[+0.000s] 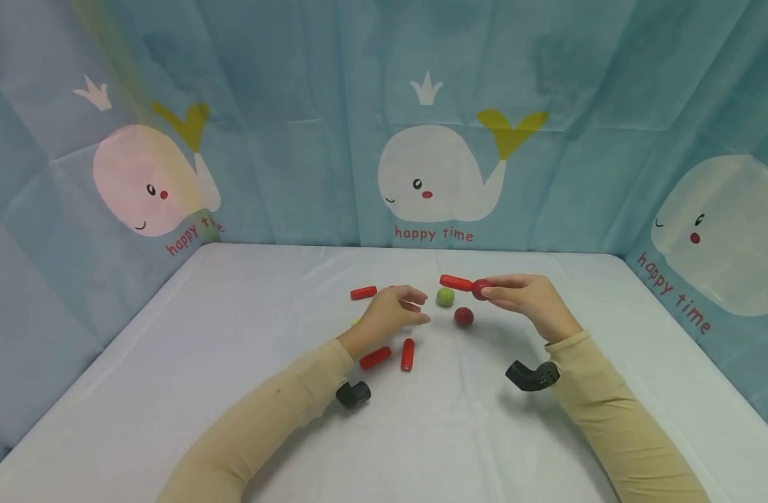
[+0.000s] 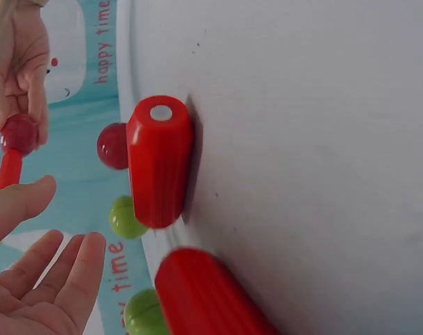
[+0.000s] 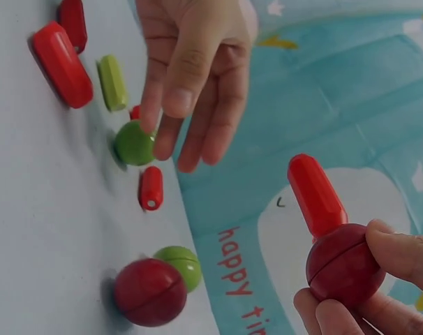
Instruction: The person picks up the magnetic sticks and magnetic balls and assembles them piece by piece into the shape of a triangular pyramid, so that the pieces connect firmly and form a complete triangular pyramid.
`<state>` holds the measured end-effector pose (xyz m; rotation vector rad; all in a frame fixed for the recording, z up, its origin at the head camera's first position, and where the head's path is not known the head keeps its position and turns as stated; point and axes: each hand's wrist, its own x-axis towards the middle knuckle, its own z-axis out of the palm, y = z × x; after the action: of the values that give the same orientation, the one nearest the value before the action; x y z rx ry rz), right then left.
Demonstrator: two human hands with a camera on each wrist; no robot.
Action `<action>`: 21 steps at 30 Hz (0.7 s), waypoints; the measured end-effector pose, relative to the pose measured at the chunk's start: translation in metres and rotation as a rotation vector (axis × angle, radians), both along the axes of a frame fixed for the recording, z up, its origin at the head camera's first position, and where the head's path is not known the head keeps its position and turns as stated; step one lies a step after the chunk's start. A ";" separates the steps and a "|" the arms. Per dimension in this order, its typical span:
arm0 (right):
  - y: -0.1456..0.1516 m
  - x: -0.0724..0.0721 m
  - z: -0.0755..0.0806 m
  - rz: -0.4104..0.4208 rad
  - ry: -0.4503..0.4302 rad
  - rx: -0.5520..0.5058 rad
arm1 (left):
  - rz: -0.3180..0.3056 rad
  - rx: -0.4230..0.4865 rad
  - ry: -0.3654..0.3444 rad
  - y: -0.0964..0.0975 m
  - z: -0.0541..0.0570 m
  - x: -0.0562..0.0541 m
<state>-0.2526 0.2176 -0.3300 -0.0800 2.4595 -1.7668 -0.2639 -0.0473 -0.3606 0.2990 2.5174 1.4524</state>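
Observation:
My right hand (image 1: 525,300) holds a red maraca (image 3: 345,265) above the table, thumb and fingers round its dark red ball head. The red handle (image 1: 456,283) joined to that ball points left and slightly up. To its left, my left hand (image 1: 390,314) hovers over the table with relaxed fingers and nothing between them. A loose dark red ball (image 1: 463,317) and a green ball (image 1: 445,297) lie between the hands. Two loose red handles, one slanted (image 1: 375,358) and one nearly upright in view (image 1: 407,355), lie nearer me, below the left hand.
Another red handle (image 1: 364,293) lies farther back on the white table (image 1: 440,433). The right wrist view shows a yellow-green handle (image 3: 112,84) and a second green ball (image 3: 135,143) near the left hand. A blue whale-print curtain (image 1: 334,140) surrounds the table's back and sides.

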 end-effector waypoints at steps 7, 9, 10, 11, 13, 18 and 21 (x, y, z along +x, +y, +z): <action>0.011 -0.003 0.005 -0.033 -0.011 -0.012 | -0.059 0.009 -0.023 0.013 0.000 -0.006; 0.013 -0.004 0.006 -0.042 -0.021 0.001 | -0.059 0.008 -0.035 0.018 -0.001 -0.008; 0.015 -0.005 0.006 -0.048 -0.026 0.007 | -0.058 0.008 -0.036 0.020 -0.001 -0.009; 0.016 -0.005 0.007 -0.055 -0.032 0.012 | -0.056 0.001 -0.034 0.023 -0.002 -0.010; 0.018 -0.005 0.008 -0.067 -0.039 0.024 | -0.047 -0.016 -0.030 0.028 -0.003 -0.012; 0.021 -0.004 0.009 -0.079 -0.038 0.018 | -0.041 -0.056 -0.034 0.039 -0.004 -0.014; 0.022 -0.004 0.009 -0.086 -0.035 0.028 | -0.047 -0.071 -0.034 0.046 -0.001 -0.015</action>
<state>-0.2563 0.2399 -0.3208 0.0595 2.4978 -1.7504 -0.2787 -0.0013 -0.3616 0.3166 2.5112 1.3355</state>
